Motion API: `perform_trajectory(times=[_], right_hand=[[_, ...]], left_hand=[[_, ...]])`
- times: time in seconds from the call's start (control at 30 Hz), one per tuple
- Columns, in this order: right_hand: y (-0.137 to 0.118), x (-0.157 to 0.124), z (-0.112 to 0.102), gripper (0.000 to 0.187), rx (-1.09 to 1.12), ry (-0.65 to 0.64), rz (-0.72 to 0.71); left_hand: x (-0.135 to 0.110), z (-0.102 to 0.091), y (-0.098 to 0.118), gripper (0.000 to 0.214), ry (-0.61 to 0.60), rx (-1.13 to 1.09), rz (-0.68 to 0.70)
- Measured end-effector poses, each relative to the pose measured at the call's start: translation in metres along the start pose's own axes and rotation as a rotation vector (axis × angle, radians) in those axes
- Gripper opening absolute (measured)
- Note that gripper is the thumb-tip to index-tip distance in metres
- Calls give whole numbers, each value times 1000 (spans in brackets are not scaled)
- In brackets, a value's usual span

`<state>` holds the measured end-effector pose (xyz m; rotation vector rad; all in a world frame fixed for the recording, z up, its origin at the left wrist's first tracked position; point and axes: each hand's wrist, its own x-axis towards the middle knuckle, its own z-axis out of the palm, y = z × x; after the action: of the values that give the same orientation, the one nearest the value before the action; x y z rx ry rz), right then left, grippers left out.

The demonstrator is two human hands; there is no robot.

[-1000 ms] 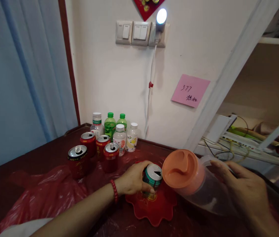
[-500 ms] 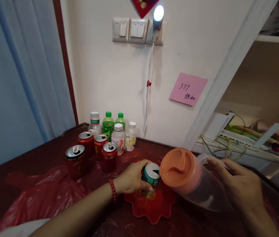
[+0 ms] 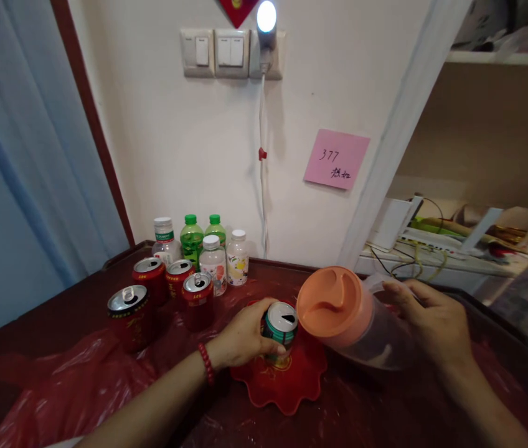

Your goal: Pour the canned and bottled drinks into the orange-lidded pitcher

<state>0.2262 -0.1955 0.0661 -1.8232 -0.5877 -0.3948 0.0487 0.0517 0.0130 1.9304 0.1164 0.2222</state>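
Note:
My left hand (image 3: 245, 336), with a red bead bracelet (image 3: 206, 363) at the wrist, is closed round a green drink can (image 3: 281, 323). The can's top opening faces up, and it is held over a red scalloped tray (image 3: 282, 395). My right hand (image 3: 436, 323) grips the handle of a clear plastic pitcher (image 3: 380, 345) with an orange lid (image 3: 329, 302). The pitcher leans left, its lid right beside the can's rim. Whether liquid flows between them I cannot tell.
Several red cans (image 3: 129, 317) stand at the left, with small bottles (image 3: 238, 258) behind them along the wall. A crumpled red plastic bag (image 3: 72, 389) lies at the front left. A white cable (image 3: 262, 199) hangs down the wall. Shelves with a router (image 3: 390, 224) are at the right.
The view has shifted, so most things appear further left. The can and the pitcher keep nearly the same places relative to each other, both hands still holding them.

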Motion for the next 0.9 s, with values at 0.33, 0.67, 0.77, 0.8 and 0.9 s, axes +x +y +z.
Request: perform_trajectory(times=[0.33,0.67,0.77,0.8,0.9], right_hand=[[12,7,8,63,320,329,101],[30,1,40,64,701,530,197],[39,-2,47,63,752,516,216],[42,-2,49,61,764,510,218],[50,-4,54,56,786,504,228]], left_hand=[[3,-2,-4,70,-28,-46,5],[5,-2,2,73,-33,30,-5],[4,-2,4,73,-27,27,-1],[4,-1,4,72,-24,30,2],[4,-2,3,71,-23,27,18]])
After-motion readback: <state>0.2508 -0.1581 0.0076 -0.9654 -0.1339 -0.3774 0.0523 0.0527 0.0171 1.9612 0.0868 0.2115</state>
